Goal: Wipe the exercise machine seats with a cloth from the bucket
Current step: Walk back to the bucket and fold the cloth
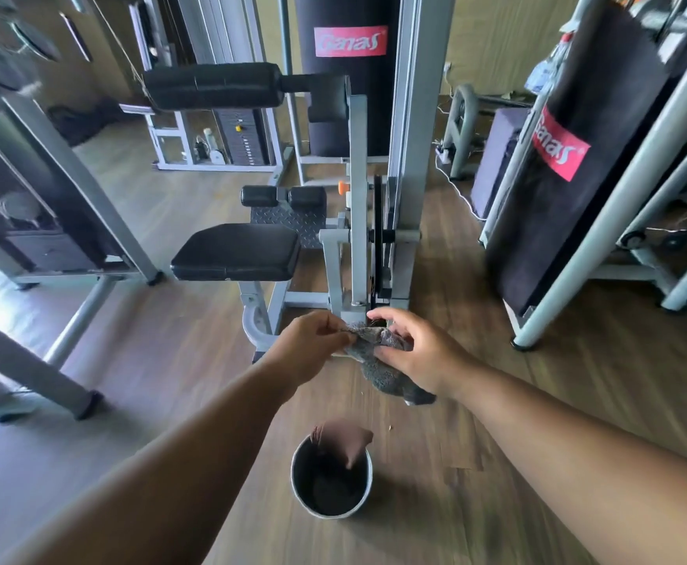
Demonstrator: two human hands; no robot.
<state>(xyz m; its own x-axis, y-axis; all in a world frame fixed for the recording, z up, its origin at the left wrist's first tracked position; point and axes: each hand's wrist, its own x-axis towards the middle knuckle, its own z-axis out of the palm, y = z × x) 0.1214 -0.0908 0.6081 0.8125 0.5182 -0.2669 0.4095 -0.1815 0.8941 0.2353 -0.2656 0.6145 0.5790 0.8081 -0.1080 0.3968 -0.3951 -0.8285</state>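
Note:
A grey cloth (378, 367) hangs between both hands above the floor. My left hand (309, 344) pinches its upper edge, and my right hand (419, 352) grips the bunched part, with the rest drooping below. A round metal bucket (368, 471) stands on the wooden floor beneath the hands, with a brown cloth (342, 436) draped over its far rim. The black padded seat (238, 250) of a grey exercise machine stands just beyond the hands, to the left.
A black roller pad (215, 85) sits above the seat on the machine's grey upright (358, 197). Two dark covered weight stacks with red labels (350, 42) stand behind and at the right. Grey machine frames (89, 197) flank the left. Wooden floor (496, 483) surrounds the bucket.

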